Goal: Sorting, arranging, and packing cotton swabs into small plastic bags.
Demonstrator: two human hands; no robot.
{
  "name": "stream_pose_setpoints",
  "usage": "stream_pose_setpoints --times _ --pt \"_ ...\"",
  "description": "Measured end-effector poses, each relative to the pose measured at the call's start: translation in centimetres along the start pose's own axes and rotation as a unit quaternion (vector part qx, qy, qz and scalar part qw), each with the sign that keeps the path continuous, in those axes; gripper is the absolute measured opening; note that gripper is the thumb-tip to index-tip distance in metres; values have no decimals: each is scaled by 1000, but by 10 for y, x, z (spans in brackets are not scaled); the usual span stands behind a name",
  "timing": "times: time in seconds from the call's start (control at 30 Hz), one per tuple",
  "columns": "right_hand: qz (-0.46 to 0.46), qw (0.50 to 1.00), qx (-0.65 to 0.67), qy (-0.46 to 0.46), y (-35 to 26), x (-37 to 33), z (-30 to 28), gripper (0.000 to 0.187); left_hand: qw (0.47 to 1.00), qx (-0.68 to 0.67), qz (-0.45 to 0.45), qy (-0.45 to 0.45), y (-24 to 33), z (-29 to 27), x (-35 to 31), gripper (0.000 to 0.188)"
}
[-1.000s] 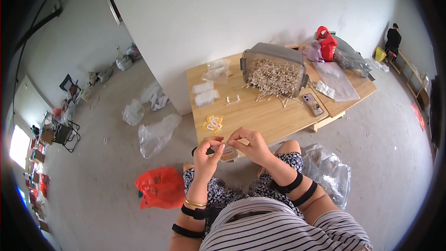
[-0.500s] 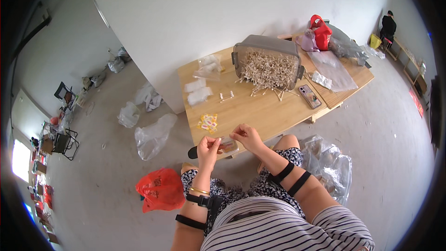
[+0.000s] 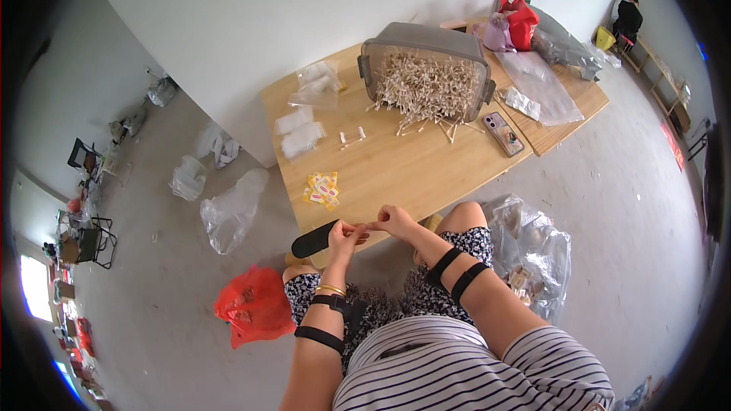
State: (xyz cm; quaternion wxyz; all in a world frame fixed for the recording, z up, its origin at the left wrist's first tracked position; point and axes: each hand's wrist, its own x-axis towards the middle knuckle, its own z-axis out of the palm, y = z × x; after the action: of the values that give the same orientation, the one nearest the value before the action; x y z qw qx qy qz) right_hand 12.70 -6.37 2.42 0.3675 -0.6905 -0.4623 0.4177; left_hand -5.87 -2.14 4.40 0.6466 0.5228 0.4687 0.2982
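Both the left hand and right hand, near side of the table.
I see each pinching; what they grasp, I cannot tell.

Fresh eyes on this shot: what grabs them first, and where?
Likely the grey plastic tub tipped on its side toward the back of the wooden table, with a heap of cotton swabs spilling from its mouth. Next, probably the bright red plastic bag on the floor, left of the person's legs. Then the small pile of yellow-and-white packets on the table, just beyond the left grip.
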Motion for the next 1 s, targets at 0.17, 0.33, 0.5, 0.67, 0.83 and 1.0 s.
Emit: stream_pose_setpoints --times 0.17,0.33,0.5,0.67,0.83,1.0 --pt "24 996 22 -87 1 15 -4 46 999 -5 -36 -36 1 -14 8 26" --pt "-17 997 35 -63 -1 15 3 39 994 -36 -83 -58 5 -19 13 26" --pt "-186 980 -69 10 -14 0 -1 27 994 -66 -73 -39 17 -1 -11 25" --pt "-121 986 106 -40 -55 -30 -16 16 995 60 64 -48 38 8 -42 26" --pt "-120 956 269 17 -74 -65 -52 18 960 256 69 -93 81 15 -78 25" --pt "-98 952 290 -21 -62 -83 -76 22 979 51 194 -39 99 7 -89 22"
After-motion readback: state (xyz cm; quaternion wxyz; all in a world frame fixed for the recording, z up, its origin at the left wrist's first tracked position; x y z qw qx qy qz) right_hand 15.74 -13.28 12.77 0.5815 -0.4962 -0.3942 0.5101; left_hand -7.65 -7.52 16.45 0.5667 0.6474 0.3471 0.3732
